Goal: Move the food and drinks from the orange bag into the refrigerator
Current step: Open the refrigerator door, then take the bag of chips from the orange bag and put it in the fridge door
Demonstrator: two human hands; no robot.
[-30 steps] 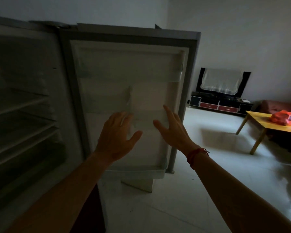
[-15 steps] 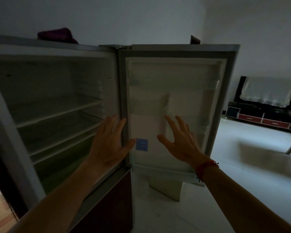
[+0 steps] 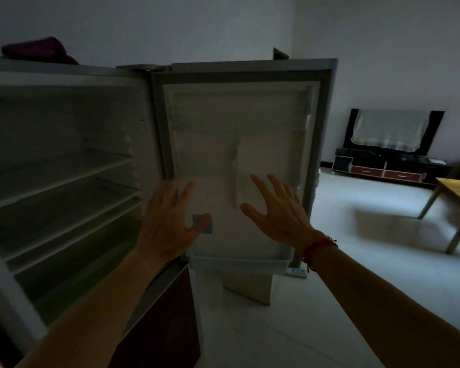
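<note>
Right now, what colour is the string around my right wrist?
The wrist string is red, clearest in the head view.

Dim room, plain pale walls [image 3: 383, 49]. Floor [image 3: 356, 274] of pale glossy tile. Against the far wall, a low black TV cabinet [image 3: 383, 172] with red drawer fronts, and on it a television [image 3: 391, 131] draped in white lace cloth. Yellow wooden table [image 3: 457, 191] at the right edge, its shadow on the floor.

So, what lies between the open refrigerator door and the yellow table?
In the head view, only bare floor, crossed by a shadow, separates refrigerator door and yellow table.
</note>
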